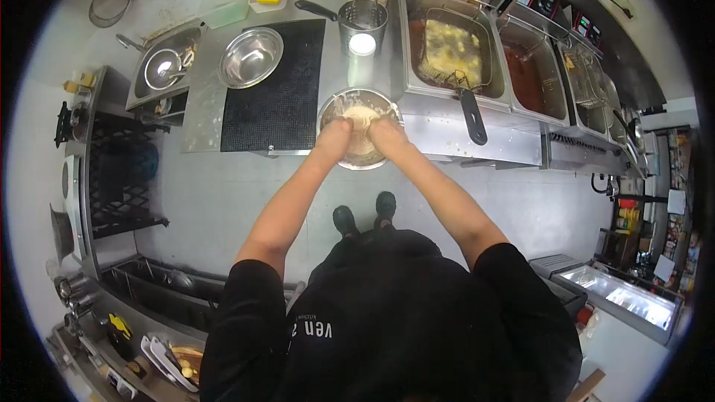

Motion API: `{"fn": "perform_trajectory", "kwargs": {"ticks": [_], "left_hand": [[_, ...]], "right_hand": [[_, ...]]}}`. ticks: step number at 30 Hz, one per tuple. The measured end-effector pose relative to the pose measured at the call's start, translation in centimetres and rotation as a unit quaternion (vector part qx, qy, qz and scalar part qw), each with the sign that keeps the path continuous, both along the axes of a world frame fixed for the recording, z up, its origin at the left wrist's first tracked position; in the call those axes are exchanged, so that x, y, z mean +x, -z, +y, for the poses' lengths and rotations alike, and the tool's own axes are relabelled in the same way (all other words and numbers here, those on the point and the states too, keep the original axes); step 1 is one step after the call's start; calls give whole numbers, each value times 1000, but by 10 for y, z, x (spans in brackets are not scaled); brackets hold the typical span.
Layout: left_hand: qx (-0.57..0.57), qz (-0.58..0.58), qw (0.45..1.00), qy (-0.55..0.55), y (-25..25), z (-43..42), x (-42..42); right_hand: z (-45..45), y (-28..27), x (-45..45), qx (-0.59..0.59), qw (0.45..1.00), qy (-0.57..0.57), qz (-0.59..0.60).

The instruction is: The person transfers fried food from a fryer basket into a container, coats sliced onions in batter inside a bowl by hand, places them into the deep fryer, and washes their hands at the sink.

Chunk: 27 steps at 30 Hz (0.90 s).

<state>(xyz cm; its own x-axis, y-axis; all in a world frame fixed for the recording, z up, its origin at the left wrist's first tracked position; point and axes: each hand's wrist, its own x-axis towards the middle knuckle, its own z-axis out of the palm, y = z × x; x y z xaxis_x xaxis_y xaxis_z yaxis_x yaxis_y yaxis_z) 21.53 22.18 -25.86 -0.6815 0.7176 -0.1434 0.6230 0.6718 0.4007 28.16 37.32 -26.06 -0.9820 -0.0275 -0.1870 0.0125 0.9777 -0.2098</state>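
Observation:
A steel mixing bowl (355, 164) sits at the counter's front edge with a pale, floury-looking mixture (360, 113) in it and smeared on its inner wall. My left hand (337, 136) reaches in over the near left side, fingers curled down into the mixture. Across from it, my right hand (386, 135) is likewise curled inward at the bowl's right side. Pale stuff lies between both hands; whether it is one piece or loose cannot be made out. Just behind the bowl stands a white-topped container (362, 46).
To the right, a fryer basket (449, 48) with frying food sits in oil, its black handle (472, 117) jutting forward. An empty steel bowl (251, 58) rests on a black mat (272, 108). A perforated steel holder (363, 18) stands behind. A sink (140, 93) is at left.

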Motion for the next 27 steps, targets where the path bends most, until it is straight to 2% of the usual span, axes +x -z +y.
{"fn": "perform_trajectory", "kwargs": {"ticks": [1, 3, 4, 5, 7, 8, 10, 14, 17, 19, 22, 25, 27], "left_hand": [[-2, -2, 1000, 6, -1, 0, -3], [99, -8, 995, -33, -5, 2, -12], [112, 10, 993, 42, -6, 5, -21], [113, 10, 993, 42, -7, 9, -24], [132, 60, 972, 183, -10, 12, -31], [57, 66, 974, 208, -7, 16, -37], [10, 73, 973, 218, -7, 22, -41], [-94, 82, 960, 250, -12, 30, -46], [-116, 84, 954, 261, -15, 34, -50], [-113, 89, 952, 272, -13, 35, -55], [-101, 77, 950, 287, -7, 37, -64], [-122, 49, 943, 306, -2, 41, -73], [-149, 40, 935, 320, 0, 46, -76]], "right_hand": [[2, -4, -3, -2, 1000, 6, -2], [7, -19, -2, -12, 998, 41, 56], [8, -17, -7, -21, 997, 49, 48], [10, -12, -12, -20, 997, 49, 48], [6, -10, -19, 1, 999, 17, 27], [3, -13, -20, 0, 999, 18, 27], [-3, -16, -21, -6, 998, 70, -2], [-4, -7, -29, 25, 998, 51, -36], [-4, -13, -30, 39, 999, 20, -25], [-5, -17, -29, -47, 994, 87, -48], [-3, -14, -31, -85, 991, 79, -74], [-2, -6, -37, -77, 982, 99, -139], [-1, -2, -35, -67, 986, 94, -124]]}}
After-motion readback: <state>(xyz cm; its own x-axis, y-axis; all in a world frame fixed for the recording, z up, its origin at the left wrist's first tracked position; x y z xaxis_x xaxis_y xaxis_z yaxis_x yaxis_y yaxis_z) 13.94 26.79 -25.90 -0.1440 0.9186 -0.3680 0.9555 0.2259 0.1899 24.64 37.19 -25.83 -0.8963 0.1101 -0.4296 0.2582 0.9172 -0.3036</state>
